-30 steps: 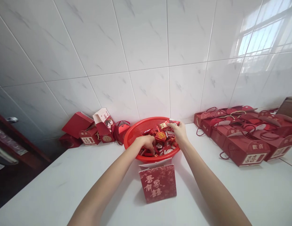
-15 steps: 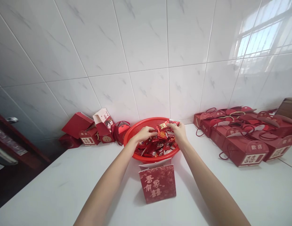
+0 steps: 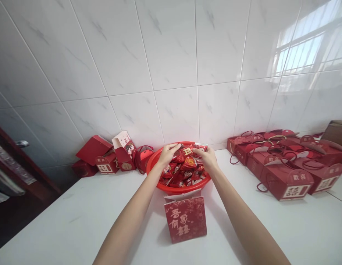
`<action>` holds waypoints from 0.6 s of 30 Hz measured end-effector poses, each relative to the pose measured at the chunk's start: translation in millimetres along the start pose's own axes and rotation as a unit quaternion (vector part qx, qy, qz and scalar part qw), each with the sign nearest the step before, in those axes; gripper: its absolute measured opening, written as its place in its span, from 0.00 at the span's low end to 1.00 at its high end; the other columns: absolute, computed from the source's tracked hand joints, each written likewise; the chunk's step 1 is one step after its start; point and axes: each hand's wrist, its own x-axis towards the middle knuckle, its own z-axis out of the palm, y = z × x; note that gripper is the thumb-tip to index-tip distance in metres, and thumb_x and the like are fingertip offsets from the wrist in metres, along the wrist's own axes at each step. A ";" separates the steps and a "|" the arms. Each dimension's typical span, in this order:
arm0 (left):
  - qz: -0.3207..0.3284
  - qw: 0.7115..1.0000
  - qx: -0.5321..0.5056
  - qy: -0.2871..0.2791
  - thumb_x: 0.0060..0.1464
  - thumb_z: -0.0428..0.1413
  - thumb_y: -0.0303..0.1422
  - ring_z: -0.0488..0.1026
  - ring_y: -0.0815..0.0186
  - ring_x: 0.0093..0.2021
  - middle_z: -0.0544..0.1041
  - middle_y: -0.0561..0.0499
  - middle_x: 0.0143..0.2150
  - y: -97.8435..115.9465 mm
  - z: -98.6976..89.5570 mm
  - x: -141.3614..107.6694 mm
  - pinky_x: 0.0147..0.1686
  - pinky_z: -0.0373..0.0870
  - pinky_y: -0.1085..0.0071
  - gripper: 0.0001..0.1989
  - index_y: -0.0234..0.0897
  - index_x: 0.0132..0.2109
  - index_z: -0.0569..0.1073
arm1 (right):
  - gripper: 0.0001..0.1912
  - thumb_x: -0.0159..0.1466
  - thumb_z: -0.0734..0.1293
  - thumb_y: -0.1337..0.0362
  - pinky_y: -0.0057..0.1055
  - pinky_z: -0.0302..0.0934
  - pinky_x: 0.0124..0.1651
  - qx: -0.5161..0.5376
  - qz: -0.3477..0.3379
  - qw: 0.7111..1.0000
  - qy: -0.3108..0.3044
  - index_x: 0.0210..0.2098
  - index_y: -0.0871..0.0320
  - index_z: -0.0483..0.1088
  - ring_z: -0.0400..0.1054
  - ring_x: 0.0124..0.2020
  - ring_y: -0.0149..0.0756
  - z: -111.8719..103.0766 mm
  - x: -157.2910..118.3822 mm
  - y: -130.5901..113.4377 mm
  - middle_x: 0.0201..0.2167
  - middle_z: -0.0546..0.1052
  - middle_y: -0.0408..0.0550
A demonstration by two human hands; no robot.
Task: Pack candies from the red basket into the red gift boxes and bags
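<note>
A red plastic basket holds a heap of small red wrapped candies. Over its left side is my left hand, thumb and fingers pinched together at the far edge of the heap; what they hold is too small to make out. My right hand reaches in over the right rim, its fingers closed on a red candy packet. Just in front of the basket, between my forearms, an opened red gift box with pale lettering stands upright; neither hand touches it.
Many red gift boxes with cord handles are grouped on the right of the white table. Several more boxes stand at the left by the tiled wall. A brown carton sits at the far right.
My left hand has shifted up and slightly right, toward the basket's far side. My right hand has lowered a little against the candies. The view has tilted slightly upward.
</note>
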 end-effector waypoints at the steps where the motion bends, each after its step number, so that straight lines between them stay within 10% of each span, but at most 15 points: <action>1: 0.001 0.999 -0.027 0.019 0.37 0.69 0.51 0.75 0.61 0.37 0.81 0.50 0.32 5.2 3.3 -4.6 0.41 0.70 0.68 0.22 0.36 0.31 0.81 | 0.17 0.42 0.79 0.61 0.32 0.72 0.32 0.003 -0.005 1.000 -0.015 0.29 0.59 0.75 0.75 0.28 0.37 2.9 -1.7 -1.2 0.27 0.80 0.45; 10: -0.005 0.982 -0.163 0.094 0.36 0.71 0.47 0.79 0.55 0.44 0.83 0.48 0.35 65.1 7.5 -74.8 0.46 0.73 0.63 0.21 0.37 0.33 0.82 | 0.16 0.45 0.80 0.61 0.31 0.69 0.38 -0.024 -0.076 0.984 -0.162 0.32 0.57 0.75 0.73 0.29 0.33 28.9 -38.8 -52.1 0.27 0.78 0.41; 15: 0.001 0.995 -0.053 0.087 0.45 0.67 0.45 0.77 0.56 0.47 0.82 0.47 0.46 83.4 -8.0 -122.9 0.49 0.73 0.63 0.23 0.38 0.45 0.81 | 0.13 0.49 0.78 0.61 0.29 0.66 0.33 -0.126 -0.116 0.960 -0.224 0.31 0.58 0.75 0.71 0.26 0.31 23.2 -63.7 -88.7 0.24 0.76 0.40; 18: 0.035 0.994 0.070 0.070 0.51 0.63 0.44 0.75 0.57 0.47 0.80 0.47 0.44 79.5 -13.4 -153.4 0.51 0.71 0.63 0.13 0.39 0.35 0.81 | 0.11 0.51 0.77 0.62 0.27 0.64 0.29 -0.186 -0.114 0.941 -0.260 0.31 0.58 0.76 0.69 0.25 0.31 14.3 -73.7 -104.4 0.24 0.75 0.41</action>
